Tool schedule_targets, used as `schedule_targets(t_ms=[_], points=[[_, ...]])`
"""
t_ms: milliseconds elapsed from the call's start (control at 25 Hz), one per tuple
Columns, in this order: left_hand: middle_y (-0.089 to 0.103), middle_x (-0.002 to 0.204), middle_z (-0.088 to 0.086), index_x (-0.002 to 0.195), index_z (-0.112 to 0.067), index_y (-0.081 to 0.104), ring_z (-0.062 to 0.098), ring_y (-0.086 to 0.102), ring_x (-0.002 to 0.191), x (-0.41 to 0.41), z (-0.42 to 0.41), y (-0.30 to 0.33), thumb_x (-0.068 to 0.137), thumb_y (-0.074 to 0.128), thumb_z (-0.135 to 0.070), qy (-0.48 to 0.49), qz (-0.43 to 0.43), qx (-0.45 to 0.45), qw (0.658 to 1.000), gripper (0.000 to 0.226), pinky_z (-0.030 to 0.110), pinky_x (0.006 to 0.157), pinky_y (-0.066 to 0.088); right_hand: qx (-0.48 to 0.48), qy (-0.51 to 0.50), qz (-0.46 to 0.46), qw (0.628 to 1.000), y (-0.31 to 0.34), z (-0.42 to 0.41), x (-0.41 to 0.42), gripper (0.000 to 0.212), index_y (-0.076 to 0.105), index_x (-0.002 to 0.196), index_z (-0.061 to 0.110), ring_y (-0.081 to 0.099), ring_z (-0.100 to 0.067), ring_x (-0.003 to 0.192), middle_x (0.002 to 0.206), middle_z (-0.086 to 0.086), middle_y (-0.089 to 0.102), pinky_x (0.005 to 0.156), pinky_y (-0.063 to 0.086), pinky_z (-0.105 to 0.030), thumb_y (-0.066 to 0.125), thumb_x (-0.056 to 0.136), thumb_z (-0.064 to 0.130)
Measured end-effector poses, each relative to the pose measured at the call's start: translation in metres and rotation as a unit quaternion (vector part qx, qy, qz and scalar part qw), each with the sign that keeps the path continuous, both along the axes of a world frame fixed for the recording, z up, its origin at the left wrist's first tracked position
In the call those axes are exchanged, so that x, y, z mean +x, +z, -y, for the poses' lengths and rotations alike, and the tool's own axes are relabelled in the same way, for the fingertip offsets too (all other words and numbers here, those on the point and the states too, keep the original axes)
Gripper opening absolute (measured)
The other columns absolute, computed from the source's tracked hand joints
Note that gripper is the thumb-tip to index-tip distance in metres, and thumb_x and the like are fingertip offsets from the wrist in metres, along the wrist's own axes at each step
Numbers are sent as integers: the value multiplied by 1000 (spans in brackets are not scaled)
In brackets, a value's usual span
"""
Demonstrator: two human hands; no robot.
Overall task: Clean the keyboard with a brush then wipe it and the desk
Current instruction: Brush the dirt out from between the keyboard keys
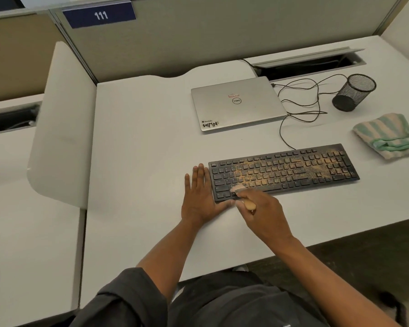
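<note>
Right hand (262, 213) grips brush (243, 197), bristles on keyboard (283, 171) left end. Left hand (200, 199) flat, fingers straight, against keyboard left edge. Desk (139, 161) bare leftward.

A white desk (139, 161) carries a dusty black keyboard (283, 171), a closed silver Dell laptop (236, 105), a black mesh pen cup (354, 92), a folded green-striped cloth (387, 135) and loose black cables (302, 102). The left hand (200, 197) lies flat on it beside the keyboard.
</note>
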State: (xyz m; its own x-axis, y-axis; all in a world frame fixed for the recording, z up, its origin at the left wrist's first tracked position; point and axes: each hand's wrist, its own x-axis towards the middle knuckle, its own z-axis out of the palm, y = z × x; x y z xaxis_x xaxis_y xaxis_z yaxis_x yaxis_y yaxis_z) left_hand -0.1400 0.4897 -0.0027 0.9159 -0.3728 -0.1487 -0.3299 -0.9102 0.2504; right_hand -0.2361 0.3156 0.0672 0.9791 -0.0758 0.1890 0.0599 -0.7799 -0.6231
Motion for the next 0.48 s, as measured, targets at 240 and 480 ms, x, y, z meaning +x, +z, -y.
schedule_targets(t_ms=[240, 480], points=[[-16, 168, 15, 160, -5, -10, 26, -22, 154, 0, -1, 3, 69, 10, -102, -4, -6, -1, 1000, 135, 51, 125, -10, -8, -106, 12, 994, -3, -9, -3, 10, 67, 101, 17, 64, -15, 78, 91, 3, 70, 67, 57, -30, 69, 91, 21], [-17, 168, 15, 160, -4, -10, 27, -21, 154, 0, -3, 1, 70, 8, -101, -8, -4, -11, 1000, 134, 51, 125, -10, -11, -80, 9, 997, -15, -33, -17, 12, 67, 100, 13, 64, -12, 73, 86, 1, 69, 66, 47, -12, 72, 90, 15]])
